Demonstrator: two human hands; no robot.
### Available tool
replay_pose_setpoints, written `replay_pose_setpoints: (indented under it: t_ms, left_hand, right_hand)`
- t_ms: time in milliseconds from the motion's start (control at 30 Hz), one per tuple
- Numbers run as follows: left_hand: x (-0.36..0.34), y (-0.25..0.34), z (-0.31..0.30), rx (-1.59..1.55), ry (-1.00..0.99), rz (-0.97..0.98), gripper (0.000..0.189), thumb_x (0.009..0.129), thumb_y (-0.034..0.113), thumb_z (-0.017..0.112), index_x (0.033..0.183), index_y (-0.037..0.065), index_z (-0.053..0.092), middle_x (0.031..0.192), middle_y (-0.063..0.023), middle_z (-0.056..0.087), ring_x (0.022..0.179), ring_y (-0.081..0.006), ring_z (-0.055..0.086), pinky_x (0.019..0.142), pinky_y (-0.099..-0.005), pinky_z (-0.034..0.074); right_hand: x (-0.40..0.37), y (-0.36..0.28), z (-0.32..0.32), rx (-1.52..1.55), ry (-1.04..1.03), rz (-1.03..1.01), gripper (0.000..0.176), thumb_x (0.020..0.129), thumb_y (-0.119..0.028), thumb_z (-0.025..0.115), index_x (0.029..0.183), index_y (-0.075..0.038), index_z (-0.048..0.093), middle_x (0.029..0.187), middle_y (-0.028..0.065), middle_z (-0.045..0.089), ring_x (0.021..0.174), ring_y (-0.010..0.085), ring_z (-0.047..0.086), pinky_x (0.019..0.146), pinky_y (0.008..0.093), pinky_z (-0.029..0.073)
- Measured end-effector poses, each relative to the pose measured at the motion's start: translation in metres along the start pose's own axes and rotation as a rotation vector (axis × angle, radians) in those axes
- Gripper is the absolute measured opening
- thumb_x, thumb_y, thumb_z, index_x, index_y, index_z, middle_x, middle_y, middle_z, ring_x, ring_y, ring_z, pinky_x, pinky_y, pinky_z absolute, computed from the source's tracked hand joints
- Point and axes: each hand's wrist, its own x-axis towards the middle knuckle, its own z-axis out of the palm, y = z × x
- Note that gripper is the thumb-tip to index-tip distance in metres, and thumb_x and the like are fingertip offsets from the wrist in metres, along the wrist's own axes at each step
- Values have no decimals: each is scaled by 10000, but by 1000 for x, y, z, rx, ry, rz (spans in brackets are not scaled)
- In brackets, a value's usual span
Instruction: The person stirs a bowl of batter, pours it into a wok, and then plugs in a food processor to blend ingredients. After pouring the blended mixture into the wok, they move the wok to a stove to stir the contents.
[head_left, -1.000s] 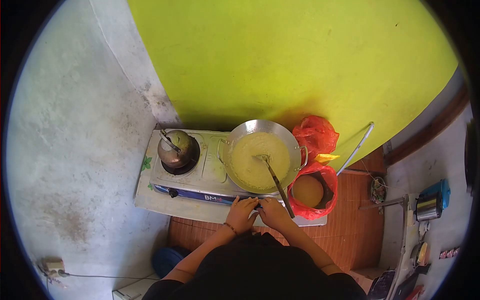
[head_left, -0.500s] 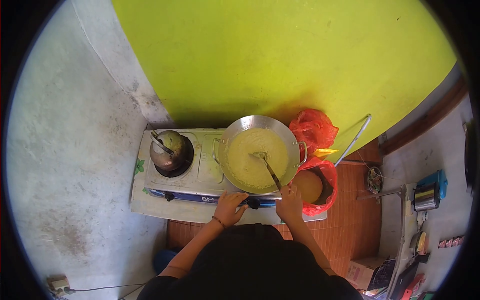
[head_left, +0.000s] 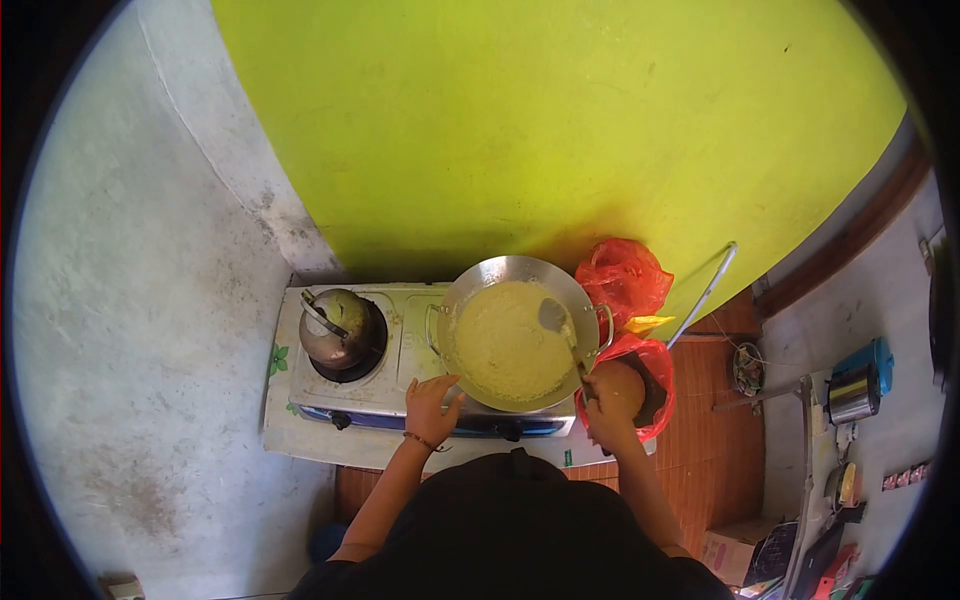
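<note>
A wide metal wok (head_left: 515,268) with two side handles sits on the right side of the gas stove (head_left: 420,350). Pale yellow, thick grainy food (head_left: 510,345) fills its bottom. My right hand (head_left: 608,408) is closed around the handle of a spatula (head_left: 570,343), whose blade is over the food near the wok's right side. Beside the wok's lower left edge, my left hand (head_left: 430,408) hovers over the stove front with its fingers apart and nothing in them. A control knob (head_left: 509,430) shows on the stove's front panel, to the right of that hand.
A kettle (head_left: 340,330) stands on the left burner. Right of the wok are a red plastic bag (head_left: 625,277) and a red-lined container (head_left: 655,375) with brownish contents, partly behind my right hand. A green wall (head_left: 560,130) rises behind the stove.
My left hand has lifted off the knob area and shifted left, its fingers spreading. My right hand has moved right and down, drawing the spatula blade to the wok's right side.
</note>
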Motion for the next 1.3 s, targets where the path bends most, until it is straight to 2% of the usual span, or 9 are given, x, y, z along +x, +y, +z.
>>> replay_pose_setpoints:
  t_ms: [33,133,233,333,567,833,1033,1133,1300]
  left_hand:
    - [0,-5,1,6,11,-15,311,820,237,636,1112,129,633,1097,-88,647,1044,-278,589,1000,-542,322]
    - [-3,-20,5,10,-25,-124,288,811,256,642,1068,127,654,1062,-90,656,1012,-285,602,970,-526,353]
    - [-9,-35,11,33,-89,-234,285,802,291,647,1038,133,669,1041,-92,661,989,-285,612,947,-503,376]
    - [-12,-39,9,91,-156,-297,308,797,329,650,1048,152,672,1061,-84,657,1004,-274,606,940,-485,385]
    - [-24,-51,10,139,-259,-444,377,805,402,635,1109,180,657,1146,-74,633,1098,-274,570,999,-512,343]
    - [-28,-56,13,142,-421,-506,477,824,462,603,1204,173,609,1247,-99,582,1195,-287,513,1060,-594,245]
    - [-24,-47,16,159,-557,-523,525,833,482,579,1247,160,580,1269,-111,569,1213,-286,500,1096,-591,175]
    - [-18,-38,15,180,-682,-531,537,838,482,573,1271,165,560,1300,-119,547,1235,-291,483,1102,-590,164]
    - [-26,-44,35,251,-712,-423,563,847,478,565,1310,163,520,1388,-110,468,1294,-287,427,1114,-583,149]
  right_hand:
    - [1,-2,-6,26,15,54,413,869,-72,407,1277,-90,466,691,144,569,466,195,554,424,329,464]
    - [49,49,2,-249,258,-315,400,845,-55,418,1237,-26,495,745,223,605,498,258,597,471,386,491]
    - [60,-1,-14,58,30,96,418,839,-46,425,1250,-33,499,711,157,592,402,181,525,370,324,432]
    - [102,7,-16,180,-91,133,438,838,-43,442,1272,-48,498,715,112,580,422,160,520,375,297,424]
    - [144,-1,-14,196,-351,17,461,850,-53,503,1310,-66,483,755,62,568,422,109,487,371,266,397]
    - [106,-36,-2,-47,-438,-124,428,851,-69,535,1278,-89,531,773,71,594,498,132,532,462,295,438]
    - [93,-19,24,-171,-44,-421,413,831,-82,538,1244,-66,535,859,186,623,743,335,634,667,414,499]
    - [86,-16,65,-417,246,-415,412,845,-105,513,1254,-61,512,935,235,603,783,404,622,693,463,504]
    - [63,-30,100,-405,139,-330,422,817,-80,528,1234,-21,514,938,245,598,852,405,597,761,478,482]
